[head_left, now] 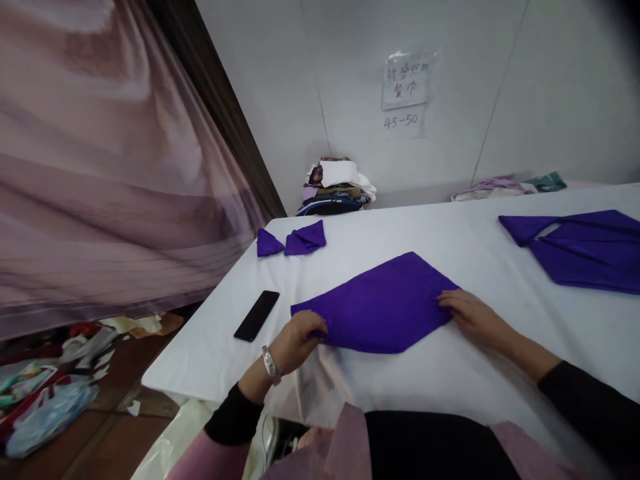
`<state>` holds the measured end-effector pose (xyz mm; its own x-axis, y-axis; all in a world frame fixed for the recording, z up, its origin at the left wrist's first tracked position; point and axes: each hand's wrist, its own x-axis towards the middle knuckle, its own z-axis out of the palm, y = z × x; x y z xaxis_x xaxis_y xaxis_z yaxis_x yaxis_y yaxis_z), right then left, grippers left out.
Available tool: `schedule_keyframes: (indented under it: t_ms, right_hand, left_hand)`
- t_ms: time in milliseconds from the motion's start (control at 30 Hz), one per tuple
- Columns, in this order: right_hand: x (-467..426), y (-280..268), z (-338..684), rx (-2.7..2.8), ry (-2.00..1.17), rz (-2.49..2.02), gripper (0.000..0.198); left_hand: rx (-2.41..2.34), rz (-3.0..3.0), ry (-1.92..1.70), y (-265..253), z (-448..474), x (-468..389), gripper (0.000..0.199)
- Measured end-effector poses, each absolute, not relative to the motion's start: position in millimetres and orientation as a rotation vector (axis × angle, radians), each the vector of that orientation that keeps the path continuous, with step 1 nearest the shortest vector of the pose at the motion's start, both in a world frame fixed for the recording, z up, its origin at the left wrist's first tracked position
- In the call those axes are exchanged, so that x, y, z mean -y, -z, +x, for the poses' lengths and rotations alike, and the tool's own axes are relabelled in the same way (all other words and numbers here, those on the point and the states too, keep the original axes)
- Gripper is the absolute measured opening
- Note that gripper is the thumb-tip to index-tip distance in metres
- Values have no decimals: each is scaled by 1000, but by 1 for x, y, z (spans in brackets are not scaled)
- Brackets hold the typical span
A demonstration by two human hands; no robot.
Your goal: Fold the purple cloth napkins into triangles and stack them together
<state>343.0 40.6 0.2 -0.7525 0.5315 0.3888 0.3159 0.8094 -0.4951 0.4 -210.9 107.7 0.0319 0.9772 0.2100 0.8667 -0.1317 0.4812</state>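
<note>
A purple cloth napkin (380, 307) lies on the white-covered table in front of me, folded into a many-sided shape with a narrow end at the left. My left hand (299, 337), with a silver bracelet at the wrist, pinches its lower left edge between thumb and fingers. At the opposite end, my right hand (467, 312) grips the right edge, its fingertips curled on the cloth. The thumb of that hand is mostly hidden. Close to my left hand a black phone (257, 316) lies flat.
Folded purple cloth pieces (306, 239) sit at the table's (210, 360) far left corner. More purple napkins (585, 250) lie at the right. Stacked cloths (336, 190) stand behind the table by the wall. A pink curtain (110, 173) hangs left, above bags (53, 413) on the floor.
</note>
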Motion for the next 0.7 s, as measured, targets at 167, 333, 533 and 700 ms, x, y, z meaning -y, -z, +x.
schedule_keyframes:
  t_ms: [167,333,533,700]
  right_hand:
    - [6,-24,306,2101,-1394,-722,27]
    - [13,-36,297,1414,-1992,-749,37]
    - [-12,-22,322,929,-2033,-816,27]
    - [-19,-16,341,884,-2055,-902,20]
  left_hand:
    - [-1777,2386,-662,-148,22,154,22]
    - [-1554,2714,-464,-156,95,65,25]
    - [-1304,2933,-474,-109,180,-3,27]
    - [-1402,2734,-626,-68,180,18,36]
